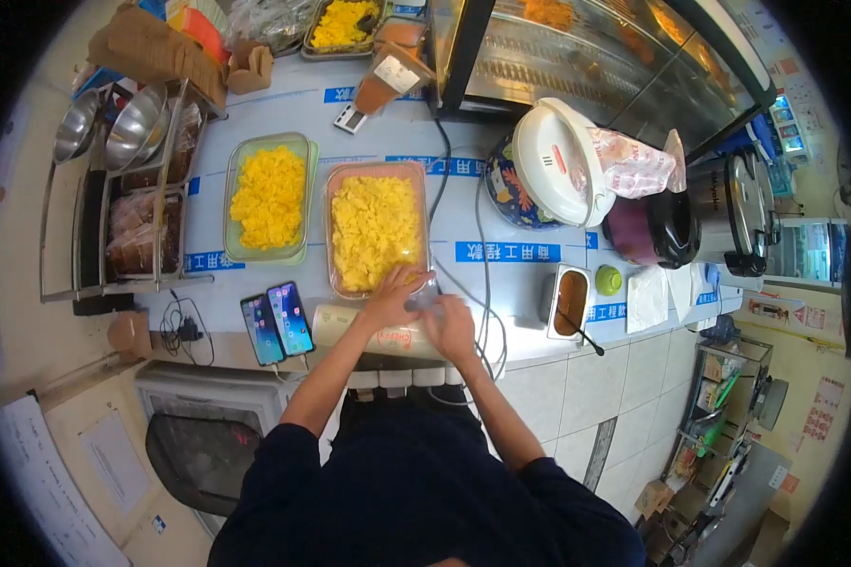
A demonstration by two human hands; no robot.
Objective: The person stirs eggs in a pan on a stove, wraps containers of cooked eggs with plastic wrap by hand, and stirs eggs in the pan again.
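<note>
Left hand spread at 5 o'clock on pink tray; right hand just beside, blurred, grip unclear.

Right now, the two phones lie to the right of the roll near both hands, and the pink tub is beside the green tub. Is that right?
Not quite: the head view shows the phones to the left of the roll. The left hand and right hand are near it, and the pink tub is beside the green tub.
</note>
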